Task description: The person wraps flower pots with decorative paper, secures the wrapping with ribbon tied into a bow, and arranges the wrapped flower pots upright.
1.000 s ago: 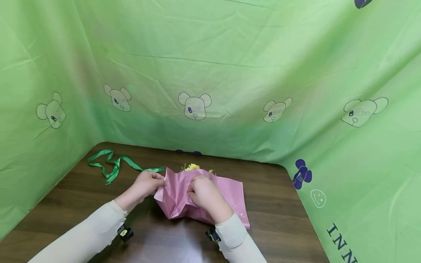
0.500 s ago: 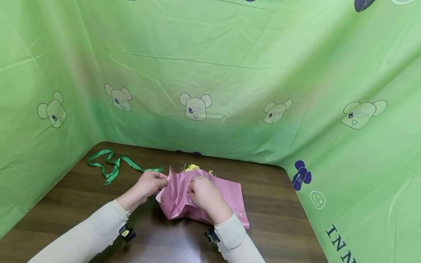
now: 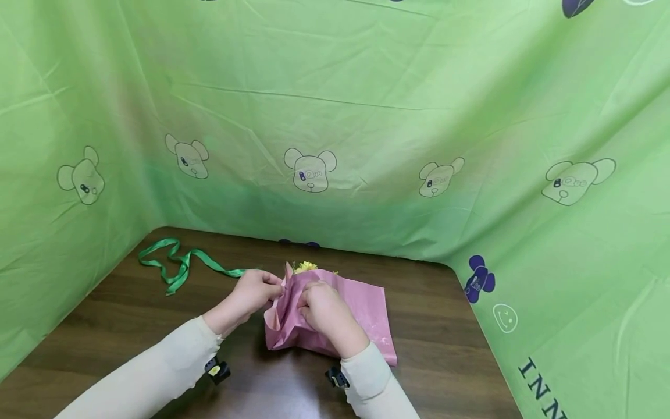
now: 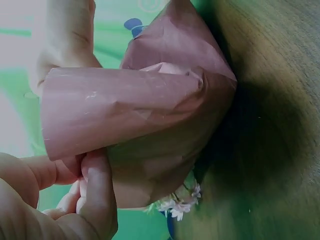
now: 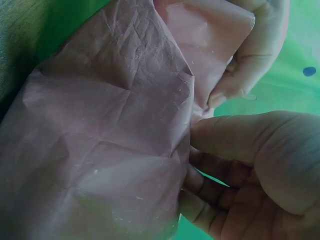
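Pink wrapping paper (image 3: 363, 302), folded and creased, lies across the middle of the table around a bunch of flowers. Of the flowers, a yellow bloom (image 3: 306, 266) shows over the paper's back edge, and pale blossoms (image 4: 179, 207) peep out below it in the left wrist view; the stems are hidden. My left hand (image 3: 255, 293) pinches the paper's left flap between thumb and fingers, the flap folded up and over to the right. Close beside it, my right hand (image 3: 325, 311) grips a gathered fold, its thumb (image 5: 225, 135) against the paper in the right wrist view.
A loose green ribbon (image 3: 183, 269) lies curled on the table's back left, one end reaching toward my left hand. Green printed cloth (image 3: 314, 105) walls in the brown wooden table (image 3: 434, 326) at the back and sides.
My left hand has moved right, toward the right hand, folding the paper's left flap inward and narrowing the wrap. The right hand has stayed in place on its fold.
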Action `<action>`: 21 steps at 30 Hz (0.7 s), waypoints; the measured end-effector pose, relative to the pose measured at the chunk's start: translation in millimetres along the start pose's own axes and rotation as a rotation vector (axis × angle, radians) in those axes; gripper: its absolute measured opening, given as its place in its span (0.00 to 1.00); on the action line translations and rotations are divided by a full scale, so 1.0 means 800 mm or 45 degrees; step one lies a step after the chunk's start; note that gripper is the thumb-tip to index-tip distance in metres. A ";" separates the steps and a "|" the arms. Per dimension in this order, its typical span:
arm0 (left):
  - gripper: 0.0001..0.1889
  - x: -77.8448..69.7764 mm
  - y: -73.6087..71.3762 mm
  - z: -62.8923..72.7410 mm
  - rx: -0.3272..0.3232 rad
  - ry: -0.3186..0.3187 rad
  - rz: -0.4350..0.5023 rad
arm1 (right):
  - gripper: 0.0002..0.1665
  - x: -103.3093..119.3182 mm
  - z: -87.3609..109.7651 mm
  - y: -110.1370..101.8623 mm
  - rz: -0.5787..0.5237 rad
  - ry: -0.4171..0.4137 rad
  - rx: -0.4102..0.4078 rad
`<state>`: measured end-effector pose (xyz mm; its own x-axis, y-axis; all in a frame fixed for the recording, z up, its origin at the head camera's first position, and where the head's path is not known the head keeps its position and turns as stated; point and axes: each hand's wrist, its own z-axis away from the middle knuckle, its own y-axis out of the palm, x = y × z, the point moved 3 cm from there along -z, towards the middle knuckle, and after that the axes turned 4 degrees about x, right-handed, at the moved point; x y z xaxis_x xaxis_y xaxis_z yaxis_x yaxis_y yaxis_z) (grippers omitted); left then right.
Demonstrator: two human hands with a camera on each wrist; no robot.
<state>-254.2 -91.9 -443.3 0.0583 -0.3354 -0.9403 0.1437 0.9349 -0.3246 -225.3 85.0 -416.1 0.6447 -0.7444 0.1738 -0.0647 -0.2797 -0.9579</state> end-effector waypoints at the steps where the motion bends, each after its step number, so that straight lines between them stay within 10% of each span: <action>1: 0.07 -0.003 0.002 0.001 -0.013 0.019 -0.033 | 0.10 0.000 0.000 0.000 0.000 -0.006 0.001; 21: 0.02 -0.031 0.047 0.011 -0.044 0.271 -0.361 | 0.06 -0.010 0.007 0.003 -0.105 -0.094 -0.095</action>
<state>-241.7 -49.2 -431.4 -0.1869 -0.5539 -0.8114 0.0907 0.8126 -0.5757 -226.4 94.0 -421.4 0.7044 -0.6711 0.2312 -0.0637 -0.3842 -0.9210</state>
